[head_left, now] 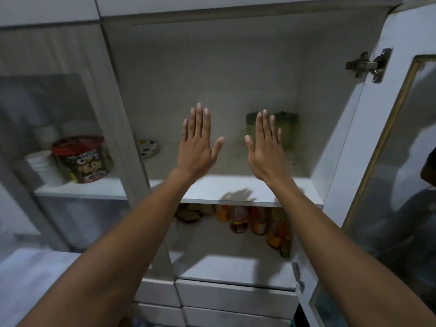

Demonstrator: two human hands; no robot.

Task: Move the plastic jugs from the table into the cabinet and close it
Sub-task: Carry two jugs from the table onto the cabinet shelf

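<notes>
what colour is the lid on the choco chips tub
Red, on the choco chips tub behind the left glass door; the head view shows it.

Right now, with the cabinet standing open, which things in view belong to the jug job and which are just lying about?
Belongs to the job:
open cabinet door
upper shelf
left hand, empty
right hand, empty
green containers, blurred, perhaps jugs

Just lying about:
cereal tub
white cups
spotted plate
bottles below

No table shows.
</notes>
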